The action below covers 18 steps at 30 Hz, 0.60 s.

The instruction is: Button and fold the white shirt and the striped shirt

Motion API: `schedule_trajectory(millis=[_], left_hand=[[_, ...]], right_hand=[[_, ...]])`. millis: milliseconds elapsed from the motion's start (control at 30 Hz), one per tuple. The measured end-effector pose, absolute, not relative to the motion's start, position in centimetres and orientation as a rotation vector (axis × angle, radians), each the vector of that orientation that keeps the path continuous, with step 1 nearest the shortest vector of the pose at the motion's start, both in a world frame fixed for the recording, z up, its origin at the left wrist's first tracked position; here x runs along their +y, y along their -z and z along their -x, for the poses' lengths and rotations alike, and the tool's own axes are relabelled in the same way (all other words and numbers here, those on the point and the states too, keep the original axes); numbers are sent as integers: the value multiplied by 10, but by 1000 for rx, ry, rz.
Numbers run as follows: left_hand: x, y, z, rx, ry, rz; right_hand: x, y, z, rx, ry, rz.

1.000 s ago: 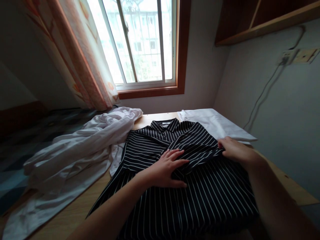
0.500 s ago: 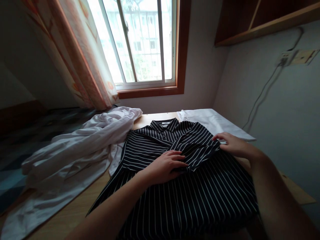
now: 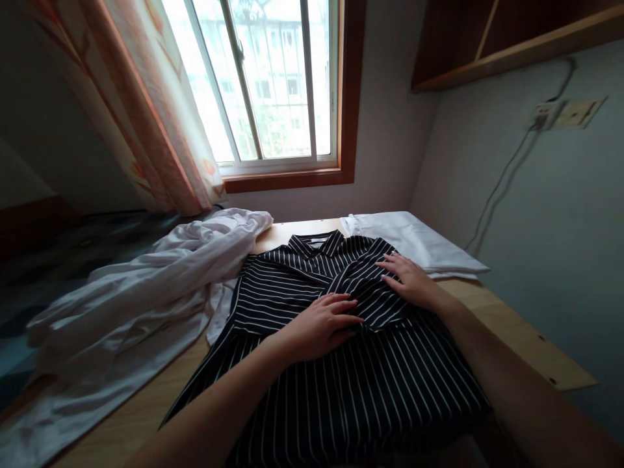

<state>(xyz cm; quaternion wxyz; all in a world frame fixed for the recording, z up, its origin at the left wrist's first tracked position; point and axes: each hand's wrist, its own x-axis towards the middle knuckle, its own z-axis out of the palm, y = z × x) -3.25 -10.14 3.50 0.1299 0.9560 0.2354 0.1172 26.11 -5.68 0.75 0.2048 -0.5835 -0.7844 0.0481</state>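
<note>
A black shirt with white stripes [image 3: 370,383] lies spread on the wooden table, its collar at the far end and its sleeves folded across the chest. My left hand [image 3: 324,325] rests flat on the middle of the shirt, over the lower edge of the folded sleeves. On the folded sleeve at the right, my right hand [image 3: 407,279] lies with its fingers spread. Neither hand grips the cloth. Part of the shirt's front is hidden under my hands and forearms.
Crumpled white cloth [image 3: 146,292] covers the table's left side. A folded white garment [image 3: 414,240] lies at the back right. The wooden table [image 3: 526,338] has a bare right edge. Behind stand a window [image 3: 273,91] and a curtain [image 3: 160,130]; a cable [image 3: 502,188] hangs on the right wall.
My right hand has moved left and slightly up, from the shirt's right edge onto the folded sleeve, which now lies flatter. My left hand stays in place. The view has shifted slightly.
</note>
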Motion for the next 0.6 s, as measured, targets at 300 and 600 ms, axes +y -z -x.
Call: schedule_trajectory(millis=[300, 600], left_hand=[[-101, -34, 36, 732, -264, -2821], [-102, -36, 36, 778, -294, -2838]], right_hand=[[-40, 17, -265, -2199, -158, 1878], [-32, 23, -259, -2194, 16, 2026]])
